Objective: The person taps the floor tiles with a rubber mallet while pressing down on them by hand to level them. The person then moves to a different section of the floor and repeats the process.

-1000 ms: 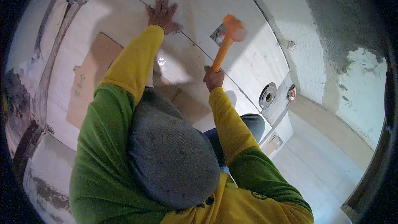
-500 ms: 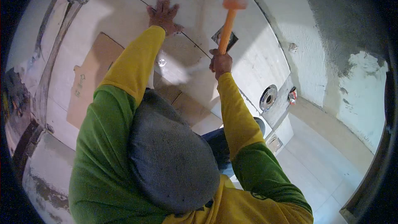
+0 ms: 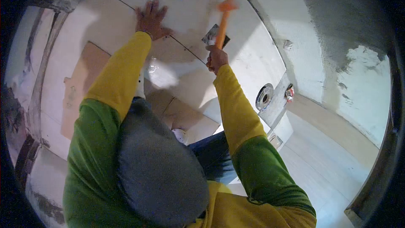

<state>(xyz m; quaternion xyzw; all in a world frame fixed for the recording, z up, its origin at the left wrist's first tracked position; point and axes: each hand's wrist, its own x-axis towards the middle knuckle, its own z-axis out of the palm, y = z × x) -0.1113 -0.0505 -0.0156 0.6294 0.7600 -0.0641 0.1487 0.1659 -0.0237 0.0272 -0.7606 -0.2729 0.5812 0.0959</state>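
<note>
My left hand [image 3: 152, 20] lies flat on a large pale tile [image 3: 185, 0], fingers spread, just above the dark joint between two tiles. An orange mallet [image 3: 222, 27] is in my right hand [image 3: 217, 59], its handle pointing away from me and its head blurred over the tile. Beneath the mallet is a diamond-shaped cutout [image 3: 209, 34] with a dark edge, partly covered by the handle.
Brown cardboard [image 3: 80, 84] lies left of my left forearm. A round metal drain fitting [image 3: 265, 96] sits at the right, near a small red and white object [image 3: 289, 93]. A rough, patchy wall [image 3: 312, 50] rises on the right.
The whole view has shifted, so the floor and both hands appear further left. My left hand stays flat on the tile, and my right hand still grips the mallet, whose head is slightly lower in view.
</note>
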